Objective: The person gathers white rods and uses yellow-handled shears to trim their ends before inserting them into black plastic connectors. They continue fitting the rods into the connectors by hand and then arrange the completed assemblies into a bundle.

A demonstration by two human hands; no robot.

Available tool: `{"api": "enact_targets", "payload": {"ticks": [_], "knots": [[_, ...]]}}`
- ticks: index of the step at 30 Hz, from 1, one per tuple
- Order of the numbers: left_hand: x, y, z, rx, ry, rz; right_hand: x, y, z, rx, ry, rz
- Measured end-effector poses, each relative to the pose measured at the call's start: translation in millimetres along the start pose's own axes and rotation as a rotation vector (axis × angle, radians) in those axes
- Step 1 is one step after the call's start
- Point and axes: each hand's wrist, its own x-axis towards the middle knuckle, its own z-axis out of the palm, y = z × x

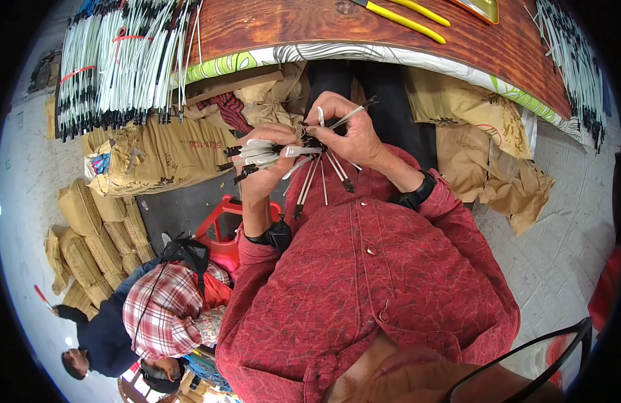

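Observation:
My left hand (265, 149) is closed around a bunch of thin pale wires with black end pieces (317, 180). White flat tabs (260, 156) stick out of it to the left, while the wire ends fan out downward in front of my red shirt. Right beside it, my right hand (354, 134) pinches a single pale wire (345, 117), whose dark tip points up and to the right. Where the fingertips meet, dark ends crowd together and I cannot make out how they join. Both hands are above my lap, just off the table's near edge.
Bundles of similar wires (122, 60) overhang the wooden table (283, 30) at left; more wires (567, 60) lie at right. Yellow-handled pliers (406, 23) lie near a yellow tray (486, 9). Paper sacks (169, 154) sit underneath. Other people (159, 309) and a red stool (220, 221) are at left.

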Motion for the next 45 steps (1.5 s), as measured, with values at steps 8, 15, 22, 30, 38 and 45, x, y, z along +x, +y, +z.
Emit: {"api": "enact_targets", "payload": {"ticks": [8,15,22,30,38,45], "knots": [[-1.2,-1.9,0.4,-0.112,0.02,-0.009,5.8,-5.2,3.4,-0.099,0.008,-0.078],[-5.2,3.1,-5.8,-0.16,0.07,-0.043,3.4,-7.2,10.4,-0.063,-0.013,-0.122],[-3.9,6.6,-3.1,-0.017,0.086,0.009,2.0,-11.9,16.5,-0.111,-0.005,-0.137],[-6.8,18.8,-1.2,0.066,0.033,0.07,-4.5,-18.8,18.9,0.01,-0.099,-0.083],[-10.6,28.2,17.3,-0.022,-0.176,-0.121,-15.2,-20.6,-11.3,0.38,-0.298,0.163],[-7.7,34.0,30.0,-0.013,-0.207,-0.209,-14.7,-31.4,-29.8,0.198,-0.424,0.097]]}}
